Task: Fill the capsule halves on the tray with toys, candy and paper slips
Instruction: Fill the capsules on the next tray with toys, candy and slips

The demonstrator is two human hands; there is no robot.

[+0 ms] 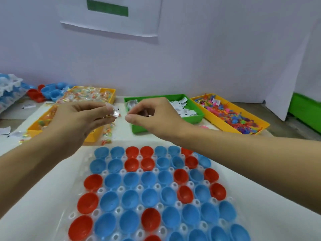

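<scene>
A clear tray (81,173) in front of me holds several blue and red capsule halves (132,180), all open side up and empty as far as I can see. My left hand (78,119) hovers above the tray's far edge and pinches a small clear-wrapped candy packet (114,111) at its fingertips. My right hand (152,117) is just to the right of it, fingers curled, thumb and forefinger pinched together near the packet; whether it holds a paper slip I cannot tell.
Behind the tray stand a yellow bin of wrapped candy (86,96), a green bin of white paper slips (198,117) and a yellow bin of small coloured toys (231,113). Loose capsule halves (50,93) and a stack of clear trays (8,91) lie at the far left.
</scene>
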